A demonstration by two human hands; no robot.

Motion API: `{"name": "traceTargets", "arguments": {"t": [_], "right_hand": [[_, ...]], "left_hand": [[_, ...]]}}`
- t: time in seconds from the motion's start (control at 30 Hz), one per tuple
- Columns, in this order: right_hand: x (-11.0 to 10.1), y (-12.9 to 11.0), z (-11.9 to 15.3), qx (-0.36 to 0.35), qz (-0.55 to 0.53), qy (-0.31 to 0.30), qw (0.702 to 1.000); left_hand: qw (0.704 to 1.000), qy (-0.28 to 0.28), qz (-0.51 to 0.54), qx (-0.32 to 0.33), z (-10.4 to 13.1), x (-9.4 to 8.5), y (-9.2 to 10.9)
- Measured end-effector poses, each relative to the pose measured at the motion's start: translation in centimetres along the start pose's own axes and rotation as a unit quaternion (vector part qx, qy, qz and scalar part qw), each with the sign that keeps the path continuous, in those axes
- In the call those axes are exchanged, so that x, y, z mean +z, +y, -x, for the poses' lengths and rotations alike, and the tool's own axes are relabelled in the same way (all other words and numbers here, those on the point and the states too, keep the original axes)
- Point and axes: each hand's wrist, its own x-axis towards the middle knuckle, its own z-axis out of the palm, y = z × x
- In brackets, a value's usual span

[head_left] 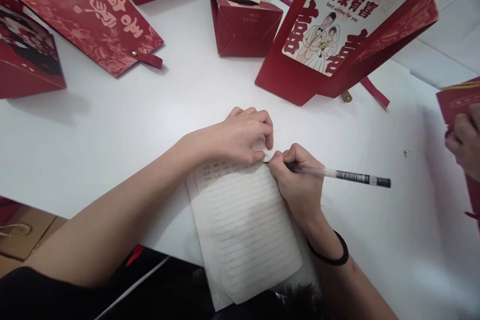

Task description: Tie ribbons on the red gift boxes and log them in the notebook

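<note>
White worktop; lined white paper notebook overhangs its 6 o'clock edge. Left hand curls over the page top, grip hidden, can't tell; right hand pinches clear-and-black plastic pen, nib at 10 o'clock. Likely writing step; next calls for steady page, controlled nib.

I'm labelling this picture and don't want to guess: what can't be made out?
Head view:
Top of the lined paper: partly hidden by the left hand.
Handwriting: too small to read reliably.
Other person's hand: cut off by the right edge.
Red box at far left: cut off by the left edge.
</note>
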Motion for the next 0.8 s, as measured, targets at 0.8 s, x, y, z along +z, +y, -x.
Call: {"name": "traceTargets", "arguments": {"t": [0.8], "right_hand": [[0.3, 1.1, -1.9, 0.112, -0.236, 0.013, 0.965]], "left_hand": [[0.983, 0.139, -0.109, -0.054, 4.6, 1.6, 2.8]]}}
